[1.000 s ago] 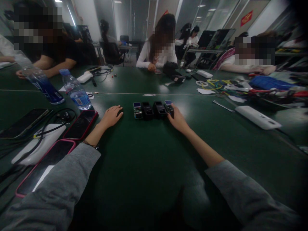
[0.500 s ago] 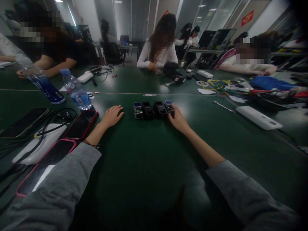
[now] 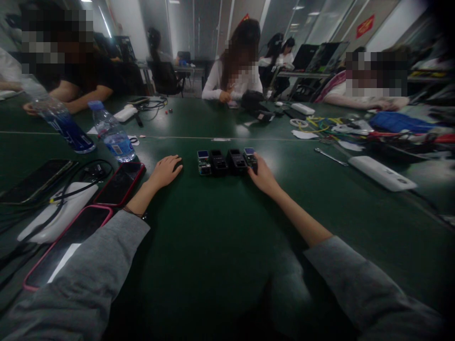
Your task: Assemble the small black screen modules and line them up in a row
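A row of several small electronic modules (image 3: 226, 162) sits on the green table (image 3: 220, 227) ahead of me. Two middle ones are black; the end ones have blue screens. My right hand (image 3: 262, 176) rests against the rightmost module (image 3: 250, 158), fingers curled round its side. My left hand (image 3: 164, 171) lies palm down on the table, fingers loosely apart, a short gap left of the leftmost module (image 3: 203, 162). It holds nothing. Both my sleeves are grey.
Two phones in red and pink cases (image 3: 120, 183) (image 3: 67, 244), a white power bank (image 3: 57, 215) and cables lie at my left. Two water bottles (image 3: 112, 133) (image 3: 66, 124) stand beyond. A white device (image 3: 381, 173), a wrench (image 3: 330, 157) and wire clutter (image 3: 355, 129) are at right. Other people sit opposite.
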The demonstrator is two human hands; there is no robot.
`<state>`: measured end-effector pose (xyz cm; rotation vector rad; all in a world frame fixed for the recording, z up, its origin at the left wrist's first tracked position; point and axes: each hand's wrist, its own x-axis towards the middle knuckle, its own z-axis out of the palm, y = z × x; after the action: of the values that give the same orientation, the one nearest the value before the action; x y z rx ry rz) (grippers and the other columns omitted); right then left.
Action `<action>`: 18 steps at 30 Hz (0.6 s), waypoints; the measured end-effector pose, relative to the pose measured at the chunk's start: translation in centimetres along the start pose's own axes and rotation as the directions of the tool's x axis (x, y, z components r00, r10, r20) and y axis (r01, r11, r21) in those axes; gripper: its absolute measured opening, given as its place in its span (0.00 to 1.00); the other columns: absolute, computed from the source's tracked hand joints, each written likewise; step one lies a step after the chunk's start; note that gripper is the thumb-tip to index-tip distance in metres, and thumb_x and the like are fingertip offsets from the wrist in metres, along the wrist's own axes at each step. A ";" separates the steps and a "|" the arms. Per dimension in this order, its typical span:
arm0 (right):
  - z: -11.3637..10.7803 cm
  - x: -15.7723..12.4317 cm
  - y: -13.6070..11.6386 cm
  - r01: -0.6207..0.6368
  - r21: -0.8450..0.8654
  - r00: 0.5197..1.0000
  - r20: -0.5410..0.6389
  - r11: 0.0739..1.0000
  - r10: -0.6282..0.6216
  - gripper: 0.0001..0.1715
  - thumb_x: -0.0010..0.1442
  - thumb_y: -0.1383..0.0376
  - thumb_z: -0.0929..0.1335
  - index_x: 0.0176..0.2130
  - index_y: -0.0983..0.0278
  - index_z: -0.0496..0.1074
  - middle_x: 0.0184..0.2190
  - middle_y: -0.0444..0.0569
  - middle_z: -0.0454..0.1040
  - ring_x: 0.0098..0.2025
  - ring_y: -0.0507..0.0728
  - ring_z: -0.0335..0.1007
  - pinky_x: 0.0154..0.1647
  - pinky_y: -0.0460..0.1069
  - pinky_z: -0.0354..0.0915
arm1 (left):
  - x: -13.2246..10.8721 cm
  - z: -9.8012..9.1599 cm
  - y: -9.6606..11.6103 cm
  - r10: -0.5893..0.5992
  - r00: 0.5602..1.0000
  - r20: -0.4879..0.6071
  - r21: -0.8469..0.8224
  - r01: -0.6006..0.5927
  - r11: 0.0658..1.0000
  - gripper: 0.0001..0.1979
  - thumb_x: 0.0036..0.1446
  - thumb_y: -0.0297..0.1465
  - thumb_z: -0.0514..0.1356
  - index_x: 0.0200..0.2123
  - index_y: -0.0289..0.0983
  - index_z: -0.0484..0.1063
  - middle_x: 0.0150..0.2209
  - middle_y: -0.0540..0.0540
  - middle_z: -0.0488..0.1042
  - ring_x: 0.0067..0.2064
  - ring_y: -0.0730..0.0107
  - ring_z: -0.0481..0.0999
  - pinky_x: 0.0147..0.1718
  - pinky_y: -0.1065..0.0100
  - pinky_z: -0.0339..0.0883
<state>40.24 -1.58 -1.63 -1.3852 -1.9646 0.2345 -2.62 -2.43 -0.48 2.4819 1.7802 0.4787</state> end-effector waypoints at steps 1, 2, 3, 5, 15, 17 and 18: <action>0.0 0.0 0.0 -0.002 -0.001 1.000 0.007 1.000 0.002 0.44 0.67 0.53 0.63 0.74 0.70 0.54 0.67 0.69 0.65 0.70 0.76 0.61 0.72 0.74 0.56 | 0.0 0.0 0.0 0.001 1.000 -0.004 0.000 -0.001 1.000 0.26 0.75 0.44 0.48 0.69 0.41 0.66 0.72 0.38 0.66 0.72 0.51 0.64 0.70 0.44 0.57; 0.0 0.0 -0.1 -0.004 -0.003 1.000 0.010 1.000 0.004 0.45 0.67 0.52 0.63 0.74 0.70 0.54 0.67 0.69 0.65 0.69 0.76 0.61 0.72 0.75 0.56 | 0.0 0.1 0.0 0.001 1.000 -0.005 -0.001 -0.001 1.000 0.26 0.75 0.44 0.48 0.69 0.41 0.66 0.72 0.38 0.66 0.72 0.51 0.64 0.70 0.44 0.57; -0.1 0.0 -0.2 -0.007 -0.009 1.000 0.006 1.000 0.007 0.45 0.68 0.51 0.62 0.74 0.70 0.53 0.67 0.69 0.64 0.69 0.76 0.61 0.72 0.75 0.57 | 0.0 0.1 0.0 0.000 1.000 -0.006 -0.002 0.000 1.000 0.26 0.75 0.44 0.48 0.69 0.41 0.66 0.72 0.38 0.66 0.72 0.51 0.64 0.70 0.45 0.57; -0.4 -0.2 -0.9 -0.007 -0.040 0.999 -0.038 0.999 0.005 0.45 0.71 0.48 0.61 0.76 0.67 0.50 0.69 0.67 0.62 0.71 0.77 0.57 0.72 0.76 0.56 | 0.0 0.0 0.0 -0.002 1.000 -0.005 -0.004 0.002 1.000 0.26 0.75 0.44 0.48 0.69 0.41 0.66 0.72 0.39 0.66 0.72 0.52 0.64 0.70 0.45 0.57; -1.0 -2.7 -9.5 0.326 -0.093 0.944 0.077 0.941 -0.319 0.32 0.76 0.56 0.60 0.75 0.52 0.55 0.74 0.49 0.58 0.75 0.68 0.52 0.76 0.70 0.52 | 0.1 -0.4 0.3 -0.030 0.998 0.056 0.007 0.030 1.000 0.29 0.76 0.45 0.47 0.70 0.36 0.64 0.74 0.37 0.62 0.74 0.50 0.61 0.72 0.46 0.54; -0.6 -2.9 -10.1 0.394 -0.050 0.905 0.193 0.918 -0.378 0.34 0.76 0.57 0.61 0.76 0.53 0.53 0.75 0.49 0.56 0.75 0.67 0.52 0.77 0.69 0.52 | 0.0 -0.3 0.2 -0.027 0.999 0.047 0.005 0.026 1.000 0.28 0.76 0.45 0.47 0.70 0.37 0.64 0.74 0.37 0.62 0.74 0.49 0.61 0.71 0.45 0.55; -0.5 -3.0 -10.2 0.407 -0.036 0.893 0.227 0.913 -0.389 0.35 0.76 0.57 0.61 0.76 0.54 0.52 0.76 0.49 0.54 0.76 0.67 0.51 0.77 0.69 0.52 | 0.0 -0.2 0.1 -0.022 0.999 0.039 0.001 0.021 1.000 0.28 0.76 0.45 0.47 0.70 0.38 0.64 0.74 0.37 0.63 0.74 0.49 0.61 0.71 0.44 0.55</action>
<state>33.41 -8.45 2.66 -1.0036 -2.4139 0.1136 -2.54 -2.50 -0.23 2.4523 1.7911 0.4247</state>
